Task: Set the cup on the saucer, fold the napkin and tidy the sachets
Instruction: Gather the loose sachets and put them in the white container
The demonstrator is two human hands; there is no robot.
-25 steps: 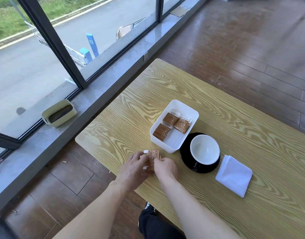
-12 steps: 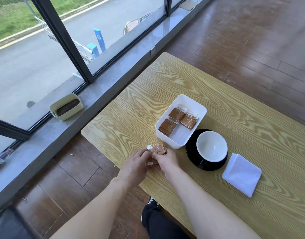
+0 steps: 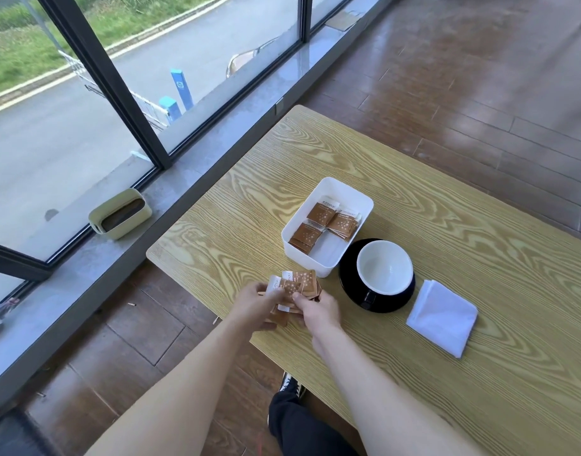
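My left hand (image 3: 256,299) and right hand (image 3: 316,310) together pinch a small stack of brown sachets (image 3: 297,285) near the table's (image 3: 479,232) front edge. Beyond sits the white tray (image 3: 348,192) holding more sachets (image 3: 325,222), then the cup (image 3: 385,266) on its black saucer (image 3: 350,284), then the folded napkin (image 3: 442,317).

One cup (image 3: 384,267), one saucer (image 3: 351,284), one napkin (image 3: 442,317), one white tray (image 3: 328,222) (sachets (image 3: 322,222) overlap, number unclear).
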